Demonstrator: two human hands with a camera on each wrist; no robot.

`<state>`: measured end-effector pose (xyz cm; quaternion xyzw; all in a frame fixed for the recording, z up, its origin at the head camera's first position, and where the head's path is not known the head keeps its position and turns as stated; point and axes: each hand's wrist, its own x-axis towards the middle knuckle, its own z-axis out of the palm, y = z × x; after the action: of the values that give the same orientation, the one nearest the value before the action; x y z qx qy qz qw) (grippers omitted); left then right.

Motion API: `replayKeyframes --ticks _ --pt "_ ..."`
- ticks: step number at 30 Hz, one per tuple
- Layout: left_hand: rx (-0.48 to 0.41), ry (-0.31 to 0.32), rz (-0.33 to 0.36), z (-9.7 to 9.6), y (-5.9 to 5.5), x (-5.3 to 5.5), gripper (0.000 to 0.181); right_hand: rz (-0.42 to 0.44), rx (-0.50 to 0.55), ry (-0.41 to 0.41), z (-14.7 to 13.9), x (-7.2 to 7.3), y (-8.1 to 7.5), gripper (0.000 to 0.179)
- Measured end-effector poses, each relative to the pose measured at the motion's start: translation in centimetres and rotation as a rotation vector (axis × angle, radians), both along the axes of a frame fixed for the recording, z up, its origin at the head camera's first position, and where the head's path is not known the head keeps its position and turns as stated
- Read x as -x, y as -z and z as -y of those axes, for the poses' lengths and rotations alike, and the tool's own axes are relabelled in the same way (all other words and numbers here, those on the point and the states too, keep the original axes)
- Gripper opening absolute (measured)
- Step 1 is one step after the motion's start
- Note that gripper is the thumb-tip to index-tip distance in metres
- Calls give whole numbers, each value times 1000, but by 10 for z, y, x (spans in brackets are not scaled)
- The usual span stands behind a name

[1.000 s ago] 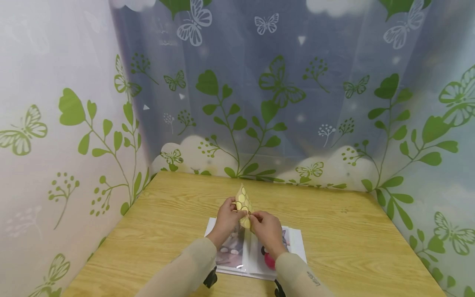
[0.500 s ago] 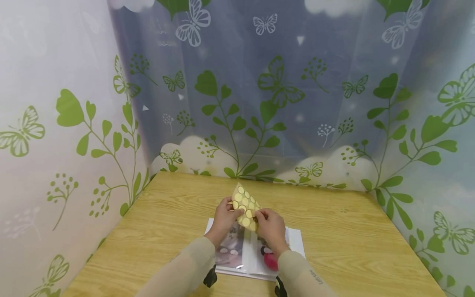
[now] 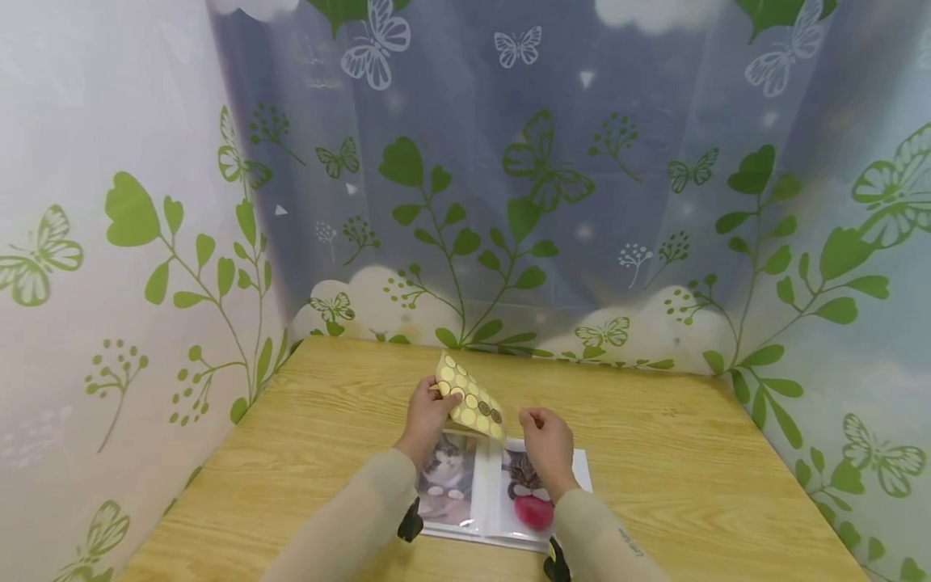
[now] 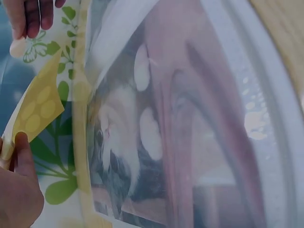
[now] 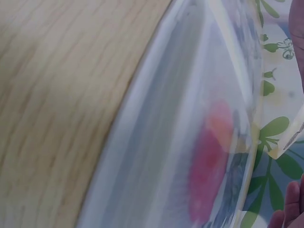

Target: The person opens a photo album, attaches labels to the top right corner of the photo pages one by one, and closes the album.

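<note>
My left hand pinches a sheet of round yellow stickers between thumb and fingers, tilted above an open photo album. Two dark circles show near the sheet's right edge. To the right of the sheet, apart from it, my right hand has its fingers bent together over the album's right page. In the left wrist view, a small pale round sticker appears at the right hand's fingertips; its details are blurred.
The album lies on a wooden table. Its left page holds a cat photo, its right page a cat picture with a red shape. Behind the table hangs a printed curtain.
My right hand has come away from the sticker sheet towards the right, with the small sticker at its fingertips. The left hand has shifted left and turned the sheet's face more into view.
</note>
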<state>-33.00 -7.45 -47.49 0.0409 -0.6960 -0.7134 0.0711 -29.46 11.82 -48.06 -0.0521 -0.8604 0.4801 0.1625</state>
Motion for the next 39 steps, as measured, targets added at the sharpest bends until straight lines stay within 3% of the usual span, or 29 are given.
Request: replayKeyframes --ticks 6,13,19,28,33,39 --pt "51 -16 -7 3 7 10 49 27 -8 -4 -1 -2 3 22" --pt "104 -56 37 6 15 17 53 43 -10 -24 -2 -3 5 22" --pt "101 -20 118 8 15 16 74 36 -25 -10 -1 -2 8 19" --pt "141 13 70 9 13 10 62 24 -50 -20 -2 -3 8 18" --pt "260 70 61 15 8 4 59 31 -55 -14 -1 -2 10 19" --pt "437 144 -1 21 9 -6 56 41 -67 -14 0 -2 11 18"
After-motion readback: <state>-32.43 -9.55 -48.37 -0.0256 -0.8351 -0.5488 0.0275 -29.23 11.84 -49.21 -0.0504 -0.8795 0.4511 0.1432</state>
